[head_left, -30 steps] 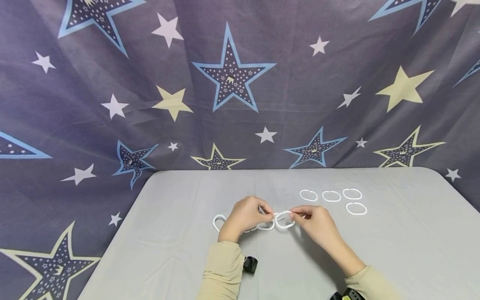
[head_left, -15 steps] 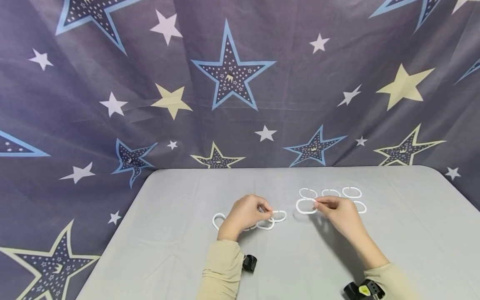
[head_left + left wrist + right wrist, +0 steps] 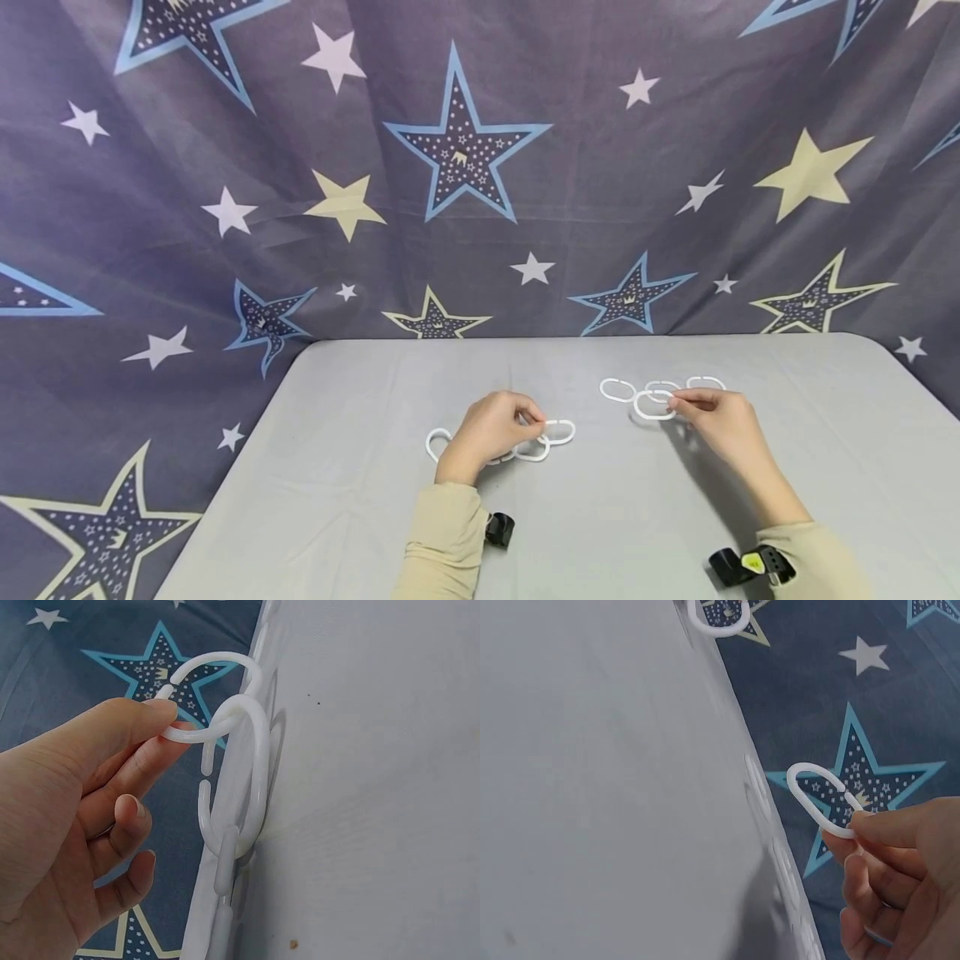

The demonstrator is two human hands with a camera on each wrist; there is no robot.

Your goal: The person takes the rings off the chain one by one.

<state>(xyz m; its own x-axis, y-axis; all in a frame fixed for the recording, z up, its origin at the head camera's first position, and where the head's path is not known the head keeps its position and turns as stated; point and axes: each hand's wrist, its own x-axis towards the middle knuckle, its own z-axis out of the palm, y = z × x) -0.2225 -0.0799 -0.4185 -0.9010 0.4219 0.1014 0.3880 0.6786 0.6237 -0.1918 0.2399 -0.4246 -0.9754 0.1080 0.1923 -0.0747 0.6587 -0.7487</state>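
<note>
My left hand (image 3: 491, 435) pinches the end link of a chain of white plastic split-ring links between thumb and forefinger. In the left wrist view this end link (image 3: 219, 655) has a small gap near the thumb, and a second link (image 3: 262, 765) hangs through it. Further links (image 3: 224, 866) trail below; the hand hides part of the chain in the head view, where its far link (image 3: 428, 442) shows at left. My right hand (image 3: 726, 427) pinches a single loose white oval link (image 3: 804, 801) by one end, raised above the table, its gap near the fingertips.
Several more loose links lie at the back right, among them a left one (image 3: 617, 401) and a right one (image 3: 705, 377). A grey cloth covers the table (image 3: 337, 500); a star-patterned curtain (image 3: 570, 208) hangs behind. Black wrist cameras (image 3: 499, 530) sit on both sleeves.
My right hand has carried its link away from the chain, to the right and back toward the loose links. My left hand stays in place, pinching the chain's end link.
</note>
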